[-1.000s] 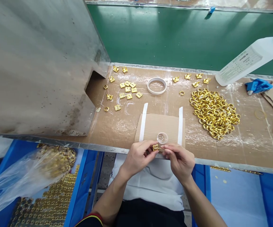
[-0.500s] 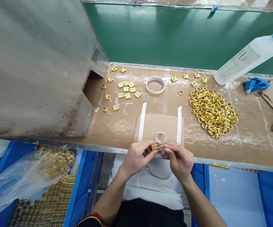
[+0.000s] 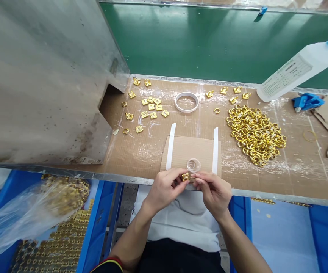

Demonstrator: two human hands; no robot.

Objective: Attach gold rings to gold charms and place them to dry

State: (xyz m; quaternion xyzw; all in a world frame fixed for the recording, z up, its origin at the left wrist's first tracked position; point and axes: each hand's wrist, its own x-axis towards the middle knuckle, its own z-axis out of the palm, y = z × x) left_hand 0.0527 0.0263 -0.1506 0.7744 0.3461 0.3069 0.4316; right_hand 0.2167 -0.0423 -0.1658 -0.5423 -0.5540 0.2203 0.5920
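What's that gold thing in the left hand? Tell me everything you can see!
The gold piece is small, squarish and shiny, like metal; its details are too small to make out. The left hand pinches it, close to the clear cup. A thin stick in the right hand points at it; I can't tell whether the tip touches.

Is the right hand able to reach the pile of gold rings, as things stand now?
Probably yes: nothing seems to stand between the right hand and the pile of gold rings, though it holds a thin stick.
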